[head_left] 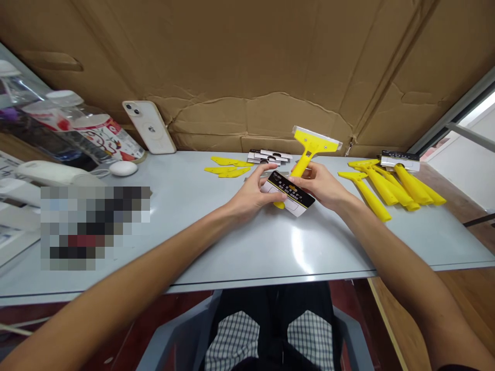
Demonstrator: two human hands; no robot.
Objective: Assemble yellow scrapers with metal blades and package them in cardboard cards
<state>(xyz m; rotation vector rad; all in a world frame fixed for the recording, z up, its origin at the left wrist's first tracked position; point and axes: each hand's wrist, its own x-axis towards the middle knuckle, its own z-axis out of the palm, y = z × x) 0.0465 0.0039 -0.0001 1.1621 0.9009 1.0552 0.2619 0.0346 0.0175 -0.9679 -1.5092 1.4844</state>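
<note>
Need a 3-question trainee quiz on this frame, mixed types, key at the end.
1. Multiple choice. What leans against the cardboard? A) the white mouse B) a phone C) a loose yellow handle
2. True or false: the loose yellow handles lie left of the phone.
3. Fill in: the hand nearer the head of the held yellow scraper is the ____ hand.

Key
1. B.
2. False; the loose yellow handles lie to its right.
3. Right hand; the left hand has its thumb over the printed card.
</note>
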